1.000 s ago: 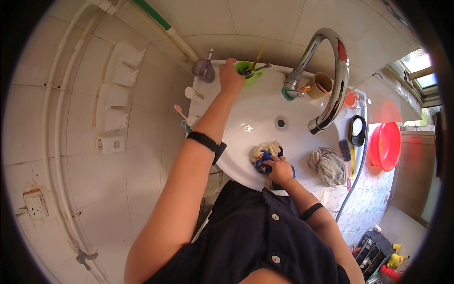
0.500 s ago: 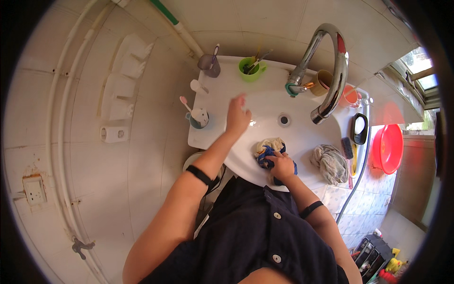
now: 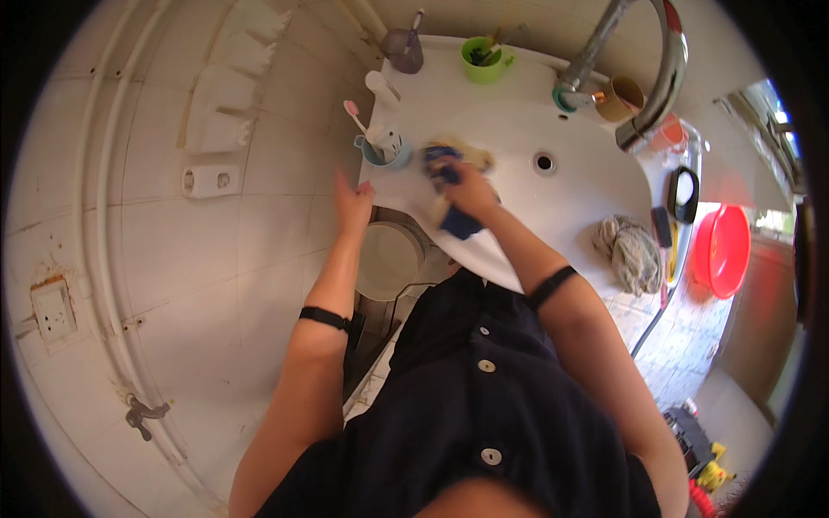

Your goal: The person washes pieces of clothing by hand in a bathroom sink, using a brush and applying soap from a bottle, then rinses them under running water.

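A crumpled blue and cream cloth (image 3: 459, 223) is bunched under my right hand (image 3: 472, 192), whose fingers are closed on it. Both are over the left part of the white washbasin (image 3: 518, 129), and the cloth is somewhat smeared by motion. My left hand (image 3: 352, 205) hangs just off the basin's left edge, fingers apart, with nothing in it. Just beyond it, on the basin's left rim, stands a light blue cup (image 3: 386, 155) with a pink toothbrush (image 3: 355, 114). A wrung grey cloth (image 3: 633, 256) lies on the basin's right side.
Along the back rim stand a purple cup (image 3: 402, 52), a green cup (image 3: 484, 62) and a brown cup (image 3: 620, 97). The chrome faucet (image 3: 656, 95) arches over the basin. At right are a black soap dish (image 3: 683, 195) and a red tub (image 3: 724, 251). A pale bucket (image 3: 387, 263) sits below left.
My right hand has carried the blue and cream cloth left across the basin. My left hand has moved from above the basin to beyond its left edge. The view has shifted.
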The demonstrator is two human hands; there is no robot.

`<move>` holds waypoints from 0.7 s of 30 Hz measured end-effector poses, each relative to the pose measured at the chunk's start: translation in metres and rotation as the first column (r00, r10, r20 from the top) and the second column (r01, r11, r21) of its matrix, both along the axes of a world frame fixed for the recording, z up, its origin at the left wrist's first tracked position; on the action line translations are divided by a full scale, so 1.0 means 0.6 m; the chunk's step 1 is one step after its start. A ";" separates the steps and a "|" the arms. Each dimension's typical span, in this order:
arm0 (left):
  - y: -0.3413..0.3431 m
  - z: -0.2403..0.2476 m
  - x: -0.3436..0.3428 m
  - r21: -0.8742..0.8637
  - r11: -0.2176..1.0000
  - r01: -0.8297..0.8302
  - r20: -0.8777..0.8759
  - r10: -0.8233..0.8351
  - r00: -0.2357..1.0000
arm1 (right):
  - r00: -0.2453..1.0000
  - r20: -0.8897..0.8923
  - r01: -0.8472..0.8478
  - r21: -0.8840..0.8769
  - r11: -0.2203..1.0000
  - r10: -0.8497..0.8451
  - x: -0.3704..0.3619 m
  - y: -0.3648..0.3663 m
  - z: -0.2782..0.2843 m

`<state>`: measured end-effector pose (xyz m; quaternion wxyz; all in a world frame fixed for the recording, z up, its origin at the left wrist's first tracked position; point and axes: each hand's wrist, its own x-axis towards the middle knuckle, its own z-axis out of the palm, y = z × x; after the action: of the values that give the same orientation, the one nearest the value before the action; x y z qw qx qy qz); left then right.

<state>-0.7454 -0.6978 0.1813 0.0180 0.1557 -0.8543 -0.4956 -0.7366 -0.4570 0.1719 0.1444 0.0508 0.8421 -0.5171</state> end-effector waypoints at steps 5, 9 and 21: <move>0.021 -0.006 -0.068 0.134 0.972 0.193 -0.123 -0.177 0.977 | 0.883 -0.090 -0.285 0.679 0.677 0.461 0.104 -0.101 0.041; 0.043 -0.027 -0.089 0.057 0.985 0.163 -0.117 -0.155 0.981 | 0.840 -0.050 -0.378 0.659 0.650 0.540 0.209 0.002 0.039; 0.075 -0.037 0.008 -0.085 0.990 -0.109 -0.060 0.104 0.993 | 0.963 -0.205 0.262 0.564 0.783 -0.174 0.399 0.299 0.058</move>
<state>-0.7409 -0.6529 0.1594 0.0751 0.1863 -0.8650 -0.4598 -0.4973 -0.2777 0.2069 0.0007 0.1532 0.9567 -0.2475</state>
